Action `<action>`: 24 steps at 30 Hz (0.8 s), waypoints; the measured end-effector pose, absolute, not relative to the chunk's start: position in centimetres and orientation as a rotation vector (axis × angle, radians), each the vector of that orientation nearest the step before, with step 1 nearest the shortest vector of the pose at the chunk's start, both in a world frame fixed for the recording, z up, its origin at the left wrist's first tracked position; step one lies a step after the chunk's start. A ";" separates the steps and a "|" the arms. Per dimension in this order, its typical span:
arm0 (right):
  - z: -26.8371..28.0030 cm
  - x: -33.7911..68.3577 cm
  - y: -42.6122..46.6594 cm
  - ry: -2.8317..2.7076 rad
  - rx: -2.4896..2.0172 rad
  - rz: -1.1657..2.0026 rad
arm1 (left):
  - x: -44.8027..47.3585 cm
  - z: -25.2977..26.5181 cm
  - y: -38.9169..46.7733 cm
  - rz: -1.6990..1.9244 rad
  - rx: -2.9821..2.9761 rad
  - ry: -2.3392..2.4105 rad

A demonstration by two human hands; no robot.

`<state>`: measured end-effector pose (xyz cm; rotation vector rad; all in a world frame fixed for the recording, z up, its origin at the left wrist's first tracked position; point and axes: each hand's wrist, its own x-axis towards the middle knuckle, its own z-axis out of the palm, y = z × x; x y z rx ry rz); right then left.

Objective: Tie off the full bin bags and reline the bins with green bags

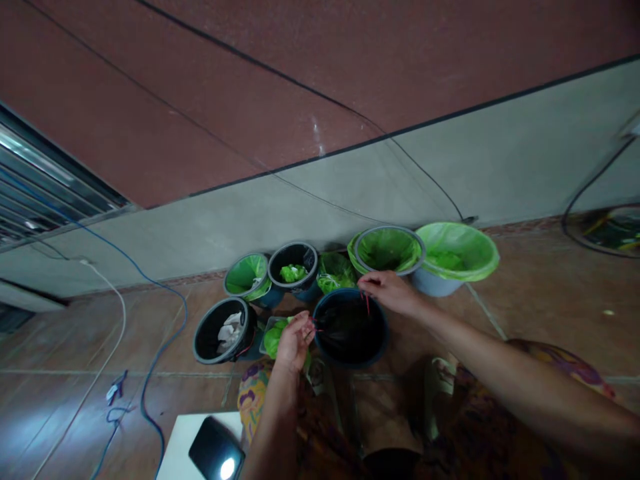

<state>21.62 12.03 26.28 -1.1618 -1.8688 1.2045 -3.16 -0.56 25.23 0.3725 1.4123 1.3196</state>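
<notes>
A black garbage bag lines the round dark-blue bin on the floor in front of me. My left hand is at the bin's left side, fingers pinched on a red drawstring and gathered black plastic. Over the far right rim, my right hand pinches another length of red drawstring, which hangs down towards the bag. The bag's inside is too dark to make out. Close to my left hand sits a small clear container with green plastic in it.
Behind stand several bins, among them a green-lined bin, a grey-rimmed bin and a black bin. A bin with white paper is at left. A phone lies on a white surface. Blue cable crosses the tiles.
</notes>
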 end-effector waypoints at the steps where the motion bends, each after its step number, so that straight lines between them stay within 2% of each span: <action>1: 26.2 21.6 12.1 -1.822 -1.147 1.246 | -3.2 25.3 -0.5 1.310 0.375 1.402; 7: 25.6 21.8 12.7 -1.833 -1.274 1.213 | -2.9 26.3 0.7 1.169 0.757 1.675; 11: 25.4 21.8 12.5 -2.032 -1.298 1.069 | -1.8 27.1 0.7 1.266 1.078 1.455; 16: 25.2 21.6 12.3 -2.044 -1.362 1.088 | -1.2 28.0 0.2 1.364 1.134 1.432; 24: 26.5 21.0 11.8 -1.964 -1.205 1.095 | -1.1 28.4 1.5 1.405 0.969 1.456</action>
